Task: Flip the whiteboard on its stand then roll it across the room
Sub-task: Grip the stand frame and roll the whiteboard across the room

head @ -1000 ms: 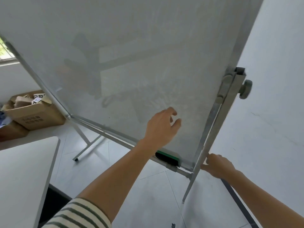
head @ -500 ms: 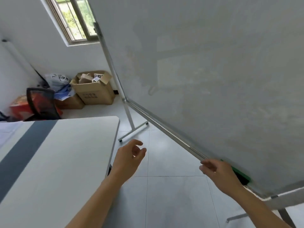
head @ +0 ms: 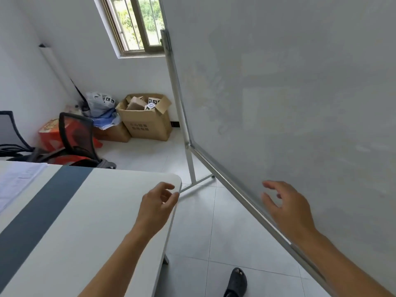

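Observation:
The whiteboard (head: 300, 93) fills the right half of the view, its grey-white face smudged and its metal frame running diagonally down to the right. Its stand leg (head: 189, 155) reaches the tiled floor at the centre. My right hand (head: 287, 207) hovers open in front of the board's lower edge, fingers spread, holding nothing; whether it touches the face I cannot tell. My left hand (head: 157, 203) floats open over the corner of the white table (head: 85, 221), fingers loosely curled, apart from the board.
A white table with a dark blue stripe stands to my left. A black mesh chair (head: 75, 138), an open cardboard box (head: 147, 123), bags and an orange box crowd the far corner under the window (head: 139, 24). My black shoe (head: 236, 284) rests on the tiled floor.
My left hand left the board's face and swung over the table corner. My right hand let go of the stand upright and rose in front of the board's lower edge. The view turned left.

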The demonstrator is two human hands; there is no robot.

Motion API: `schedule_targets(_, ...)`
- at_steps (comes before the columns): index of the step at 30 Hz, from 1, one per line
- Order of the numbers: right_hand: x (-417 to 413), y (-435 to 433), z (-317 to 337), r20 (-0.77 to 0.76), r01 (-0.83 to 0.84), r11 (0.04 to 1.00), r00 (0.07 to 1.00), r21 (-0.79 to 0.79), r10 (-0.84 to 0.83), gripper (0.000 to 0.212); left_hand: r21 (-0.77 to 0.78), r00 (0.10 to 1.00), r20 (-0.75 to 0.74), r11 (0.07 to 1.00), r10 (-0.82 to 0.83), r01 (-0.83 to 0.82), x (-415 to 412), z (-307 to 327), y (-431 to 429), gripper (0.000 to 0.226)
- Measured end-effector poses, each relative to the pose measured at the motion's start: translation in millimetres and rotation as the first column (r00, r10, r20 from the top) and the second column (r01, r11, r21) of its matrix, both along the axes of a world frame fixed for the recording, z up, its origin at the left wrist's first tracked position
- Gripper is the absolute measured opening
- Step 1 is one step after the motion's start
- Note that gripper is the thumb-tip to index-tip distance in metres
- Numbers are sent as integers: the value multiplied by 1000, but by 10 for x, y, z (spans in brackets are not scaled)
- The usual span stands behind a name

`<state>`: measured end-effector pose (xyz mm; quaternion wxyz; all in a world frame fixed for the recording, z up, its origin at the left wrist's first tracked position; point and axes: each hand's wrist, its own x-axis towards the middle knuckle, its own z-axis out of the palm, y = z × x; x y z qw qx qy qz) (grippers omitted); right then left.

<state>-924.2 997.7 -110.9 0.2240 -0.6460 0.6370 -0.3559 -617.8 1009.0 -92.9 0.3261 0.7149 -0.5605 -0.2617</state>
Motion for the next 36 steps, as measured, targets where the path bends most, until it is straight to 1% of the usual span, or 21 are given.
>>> schedule_targets(2,187,-542,126,-109,-44,972,994,-232,19,28,-38,1000,-1,999,2,-2,38,82,-575,20)
schedule_targets(4,386,-1050,281,-186,-101,904,982,-416,24,32,-57,999,-34,998,4,-6,44,224,-1150,25)
schedule_targets(6,575,-1486,417,-227,-141,833,974,-535,19,31,-89,999,-53,996,-6,1,19,366,-1708,31)
schedule_targets(8,756,-1830,564,-255,-163,784,967,-599,7,29,-156,999,-39,988,-21,14,-1,498,-2242,37)
schedule_targets(10,886,-2092,655,-286,-163,771,958,-615,-26,30,-229,1000,-18,973,-24,19,-29,631,-2715,45)
schedule_targets(13,912,-2371,625,-331,-136,764,937,-630,-107,32,-320,999,11,946,-52,53,-85,794,-3320,56)
schedule_targets(16,863,-2574,521,-413,-138,731,886,-668,-210,29,-334,990,42,932,-137,144,-150,823,-3893,67)
schedule_targets(18,861,-2660,441,-431,-128,707,861,-695,-268,30,-338,978,10,920,-209,200,-228,768,-4184,71)
schedule_targets(21,886,-2807,401,-430,-97,669,831,-737,-353,31,-417,971,-15,884,-238,210,-358,674,-4484,72)
schedule_targets(25,843,-3100,398,-442,-17,667,762,-745,-474,29,-428,956,-27,867,-292,253,-503,601,-4824,75)
schedule_targets(28,734,-3315,427,-465,21,699,732,-715,-498,26,-414,927,-42,851,-371,322,-636,593,-5147,73)
schedule_targets(30,587,-3476,445,-481,47,712,707,-700,-519,23,-411,911,-8,832,-411,372,-757,587,-5366,71)
schedule_targets(34,245,-3795,449,-497,67,708,666,-703,-556,22,-404,876,23,797,-481,448,-1083,541,-5813,68)
schedule_targets(36,84,-3940,432,-491,84,701,656,-708,-573,21,-408,862,26,782,-506,471,-1253,536,-6014,62)
